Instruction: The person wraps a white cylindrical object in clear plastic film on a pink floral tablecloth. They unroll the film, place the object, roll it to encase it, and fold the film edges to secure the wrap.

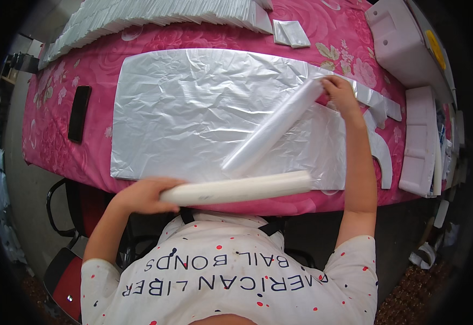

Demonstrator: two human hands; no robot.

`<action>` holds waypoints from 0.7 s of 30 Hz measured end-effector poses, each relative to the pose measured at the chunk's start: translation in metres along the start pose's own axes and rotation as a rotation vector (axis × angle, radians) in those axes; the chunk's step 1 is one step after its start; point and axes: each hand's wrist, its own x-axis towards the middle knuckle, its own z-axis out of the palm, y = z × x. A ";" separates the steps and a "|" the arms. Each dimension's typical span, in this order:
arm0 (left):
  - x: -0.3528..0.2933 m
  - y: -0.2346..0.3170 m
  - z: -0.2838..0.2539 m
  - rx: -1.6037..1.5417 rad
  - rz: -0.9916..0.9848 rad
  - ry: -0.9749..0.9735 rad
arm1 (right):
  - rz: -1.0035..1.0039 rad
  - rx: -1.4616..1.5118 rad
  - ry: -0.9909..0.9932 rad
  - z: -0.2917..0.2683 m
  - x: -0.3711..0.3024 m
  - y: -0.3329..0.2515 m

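Note:
A stack of thin, silvery-white plastic bags lies flat and wrinkled across the table, its handle-like strips at the right end. My right hand pinches one end of a narrow folded length of plastic bag, which slants down to the left over the stack. My left hand is closed round the left end of a pale, slightly blurred tube-like roll. The roll is held crosswise above the table's near edge, its other end pointing right.
A pink flowered cloth covers the table. A dark phone lies at left. Rows of folded plastic line the far edge, near a small folded packet. White foam boxes stand at right; a red-seated chair is lower left.

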 end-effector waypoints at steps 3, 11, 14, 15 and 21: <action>0.047 0.035 -0.013 0.383 0.113 0.211 | -0.045 0.041 -0.094 0.037 0.000 -0.025; 0.100 0.023 0.025 0.646 0.749 0.354 | -0.016 0.023 -0.183 0.063 0.006 -0.052; 0.101 0.019 0.040 0.725 0.622 0.186 | 0.004 -0.019 -0.209 0.062 0.010 -0.049; 0.102 0.015 0.043 0.765 0.600 0.168 | 0.011 -0.031 -0.219 0.062 0.012 -0.048; 0.102 0.015 0.051 0.866 0.539 0.117 | 0.107 0.205 -0.200 0.054 0.007 -0.052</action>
